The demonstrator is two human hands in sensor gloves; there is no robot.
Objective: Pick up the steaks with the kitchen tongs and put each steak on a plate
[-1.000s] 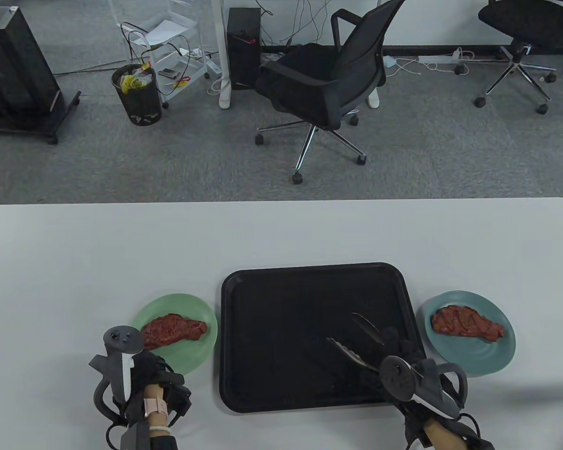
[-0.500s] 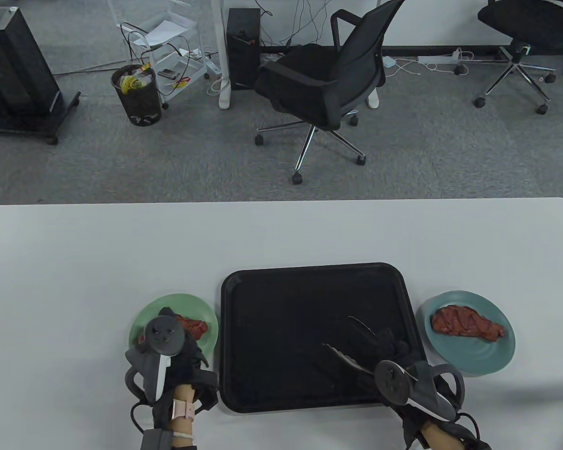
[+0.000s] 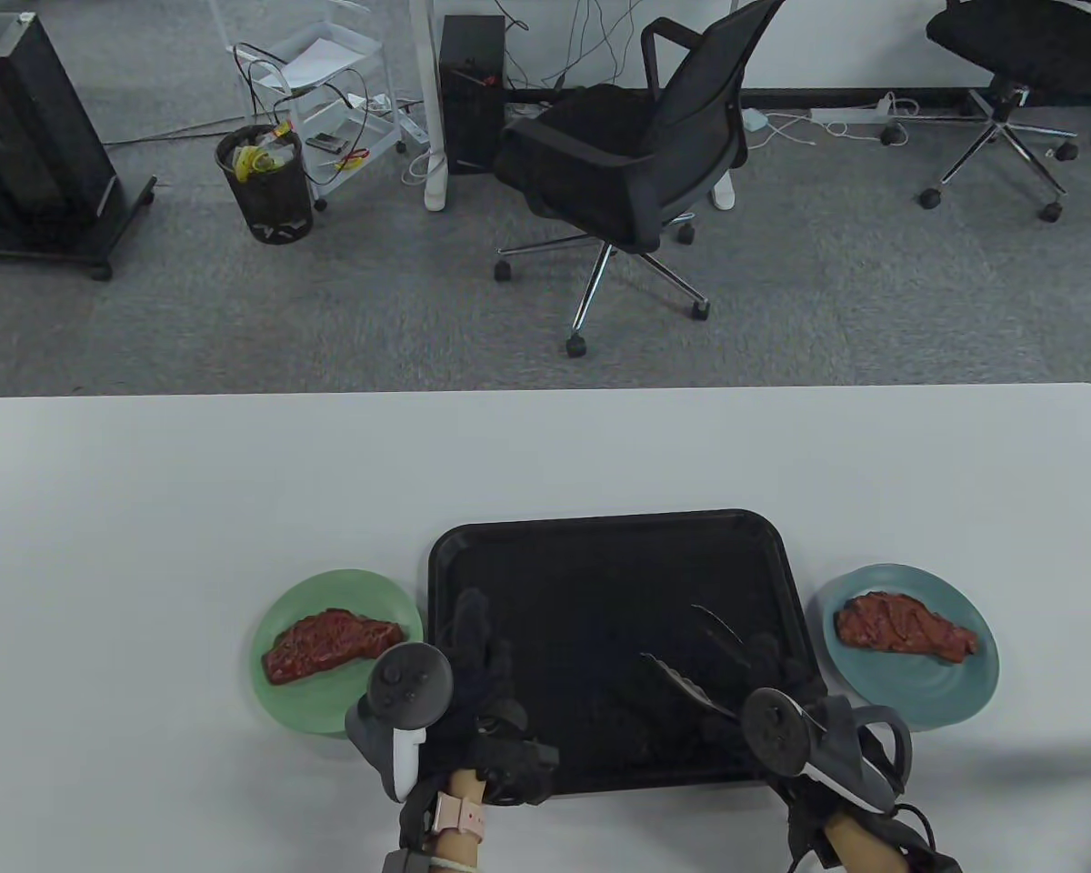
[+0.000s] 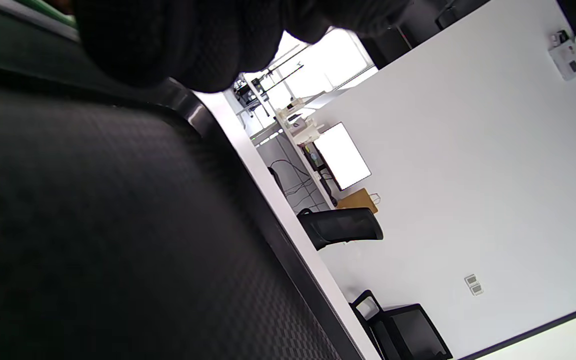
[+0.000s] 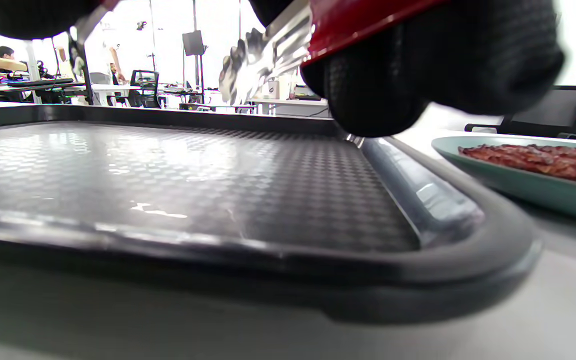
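Observation:
One red steak (image 3: 327,641) lies on the green plate (image 3: 327,705) left of the black tray (image 3: 600,564). A second steak (image 3: 905,627) lies on the teal plate (image 3: 927,696) to the tray's right. My right hand (image 3: 768,668) grips the tongs (image 3: 682,680) over the tray's front right part. Their two metal arms are spread apart with nothing between them. In the right wrist view the tongs (image 5: 253,55) hang just above the tray (image 5: 218,170). My left hand (image 3: 477,655) reaches over the tray's front left corner, fingers stretched out and holding nothing.
The tray holds no steak. Beyond the white table (image 3: 236,491) stands a black office chair (image 3: 627,164) on grey carpet. In the right wrist view the teal plate (image 5: 508,185) sits close beside the tray's rim.
My left hand has moved right, from beside the green plate to over the tray's left front, uncovering the steak there. The right hand with the tongs has barely shifted.

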